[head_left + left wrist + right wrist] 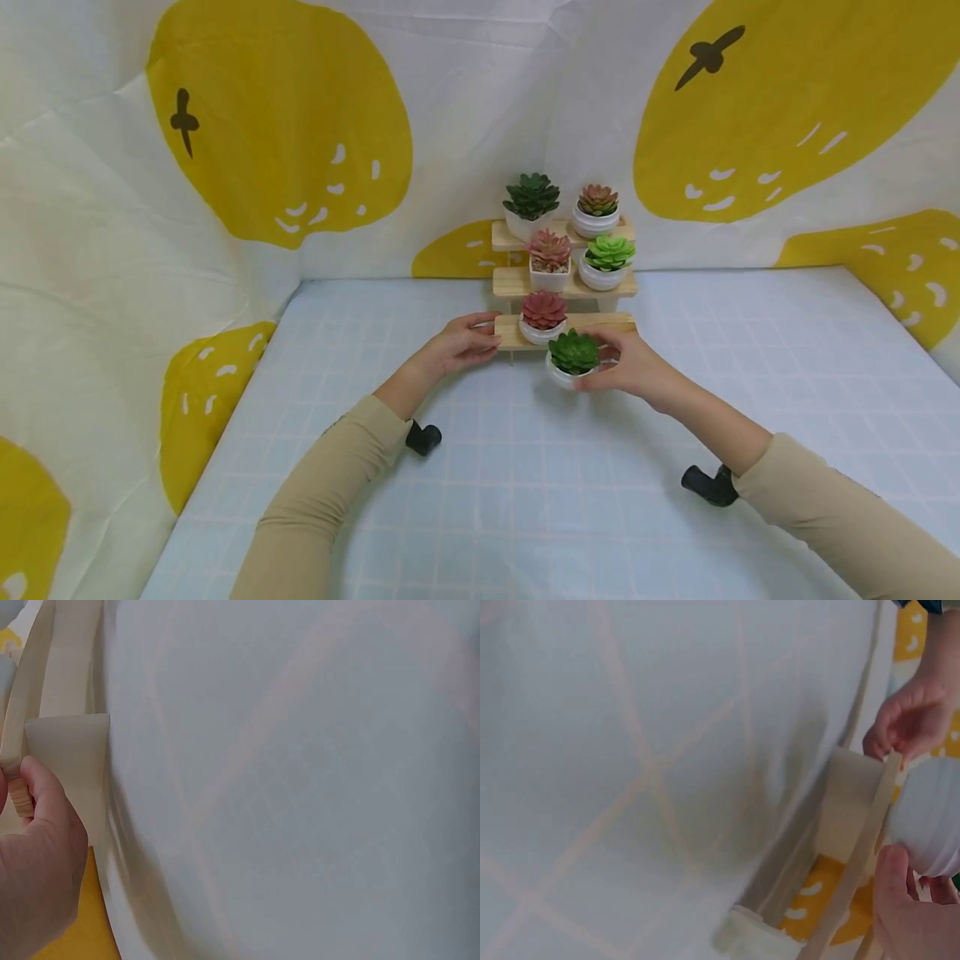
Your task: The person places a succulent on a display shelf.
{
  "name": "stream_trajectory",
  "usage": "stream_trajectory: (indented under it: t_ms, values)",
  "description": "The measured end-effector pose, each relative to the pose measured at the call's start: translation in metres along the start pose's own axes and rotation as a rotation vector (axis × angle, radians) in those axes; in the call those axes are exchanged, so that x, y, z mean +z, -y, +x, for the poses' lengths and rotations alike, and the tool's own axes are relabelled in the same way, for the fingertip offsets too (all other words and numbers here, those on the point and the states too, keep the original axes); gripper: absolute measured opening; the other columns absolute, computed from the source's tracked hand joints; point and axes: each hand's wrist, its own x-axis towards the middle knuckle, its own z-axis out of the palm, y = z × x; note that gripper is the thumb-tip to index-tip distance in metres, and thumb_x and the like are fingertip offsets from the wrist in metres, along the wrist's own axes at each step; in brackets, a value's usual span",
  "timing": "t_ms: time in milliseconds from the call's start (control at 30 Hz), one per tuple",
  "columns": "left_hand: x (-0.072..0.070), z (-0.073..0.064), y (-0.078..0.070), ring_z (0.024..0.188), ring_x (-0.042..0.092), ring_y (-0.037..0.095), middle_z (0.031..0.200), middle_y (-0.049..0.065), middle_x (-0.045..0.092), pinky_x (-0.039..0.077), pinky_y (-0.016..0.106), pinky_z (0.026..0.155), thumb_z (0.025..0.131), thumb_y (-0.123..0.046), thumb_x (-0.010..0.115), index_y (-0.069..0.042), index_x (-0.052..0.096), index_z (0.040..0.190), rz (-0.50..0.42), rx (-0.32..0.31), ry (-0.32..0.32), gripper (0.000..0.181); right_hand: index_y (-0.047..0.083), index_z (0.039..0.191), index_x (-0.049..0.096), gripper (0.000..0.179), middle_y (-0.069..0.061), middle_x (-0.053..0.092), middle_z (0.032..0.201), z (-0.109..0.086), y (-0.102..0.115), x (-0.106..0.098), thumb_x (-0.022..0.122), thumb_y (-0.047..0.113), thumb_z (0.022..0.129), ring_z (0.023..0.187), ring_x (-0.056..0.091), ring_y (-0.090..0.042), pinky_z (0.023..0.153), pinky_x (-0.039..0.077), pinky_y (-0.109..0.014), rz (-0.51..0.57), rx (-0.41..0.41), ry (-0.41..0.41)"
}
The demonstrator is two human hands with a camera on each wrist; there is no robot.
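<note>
My right hand (632,367) grips a potted succulent (573,353) with dark green leaves, fingers and thumb around its round white pot (928,817). It is held just in front of the lowest board (611,320) of a three-tier wooden plant stand. At the left end of that same board, my left hand (461,343) pinches the wood between thumb and fingers, seen closely in the left wrist view. Beside the held pot, a red succulent (543,312) in a white pot stands on the lowest board.
On the middle board (510,282) stand a pink succulent (550,260) and a bright green one (607,260). The top board (507,235) bears a dark green succulent (531,204) and a reddish one (597,210). A white cloth with yellow fruit shapes (285,117) hangs behind the pale blue checked tabletop (480,517).
</note>
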Motion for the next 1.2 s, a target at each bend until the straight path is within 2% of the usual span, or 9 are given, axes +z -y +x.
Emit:
stream_trajectory:
  t_ms: [167,300,433,667,800,1033,1200]
  values:
    - [0.000,0.000,0.000,0.076,0.058,0.012,0.135,0.018,0.045,0.051,0.022,0.064,0.089,0.013,0.050,-0.004,0.040,0.141,-0.002,0.003,0.000,0.056,0.002,0.135,0.043,0.071,-0.016,0.046,0.130,0.000,0.000,-0.009,0.079,0.013,0.075,0.104,0.051,-0.027,0.084,0.048,-0.031,-0.013,-0.007,-0.036]
    - [0.000,0.000,0.000,0.076,0.058,0.012,0.136,0.018,0.044,0.051,0.022,0.063,0.088,0.013,0.050,-0.004,0.039,0.141,-0.011,0.004,0.003,0.056,0.003,0.136,0.041,0.071,-0.016,0.045,0.131,0.000,0.001,-0.015,0.078,0.015,0.076,0.105,0.049,-0.028,0.081,0.047,-0.030,-0.020,0.016,-0.059]
    - [0.001,-0.001,-0.001,0.075,0.058,0.012,0.131,0.016,0.047,0.051,0.022,0.062,0.088,0.014,0.050,-0.004,0.039,0.141,-0.017,0.006,0.004,0.056,0.003,0.137,0.040,0.073,-0.017,0.050,0.127,0.002,0.003,-0.019,0.077,0.018,0.077,0.106,0.049,-0.028,0.080,0.047,-0.029,-0.039,0.044,-0.076]
    - [0.001,-0.002,-0.001,0.074,0.058,0.011,0.124,0.014,0.051,0.051,0.022,0.063,0.088,0.014,0.050,-0.003,0.039,0.141,-0.011,0.009,0.004,0.056,0.003,0.139,0.036,0.075,-0.018,0.046,0.131,0.003,0.005,-0.026,0.076,0.020,0.078,0.111,0.046,-0.029,0.084,0.046,-0.032,-0.049,0.067,-0.097]
    - [0.002,-0.002,-0.001,0.075,0.058,0.012,0.128,0.016,0.049,0.051,0.022,0.064,0.089,0.013,0.050,-0.003,0.039,0.141,-0.011,0.001,0.001,0.056,0.003,0.139,0.037,0.073,-0.017,0.045,0.132,0.004,0.003,-0.031,0.075,0.020,0.079,0.111,0.044,-0.029,0.084,0.045,-0.031,-0.050,0.072,-0.112]
    - [0.001,-0.001,0.000,0.081,0.057,0.013,0.138,0.017,0.043,0.052,0.023,0.067,0.089,0.013,0.050,-0.004,0.039,0.141,-0.012,-0.004,0.001,0.056,0.004,0.136,0.040,0.068,-0.014,0.048,0.124,0.009,-0.003,-0.038,0.075,0.020,0.080,0.098,0.045,-0.025,0.076,0.045,-0.024,-0.059,0.050,-0.148]
    - [0.001,-0.001,0.000,0.082,0.057,0.014,0.140,0.018,0.042,0.051,0.023,0.067,0.089,0.014,0.049,-0.004,0.039,0.141,-0.014,-0.002,0.007,0.057,0.002,0.137,0.038,0.070,-0.015,0.046,0.126,0.013,-0.006,-0.042,0.075,0.017,0.080,0.099,0.043,-0.024,0.075,0.045,-0.022,-0.054,0.062,-0.162]
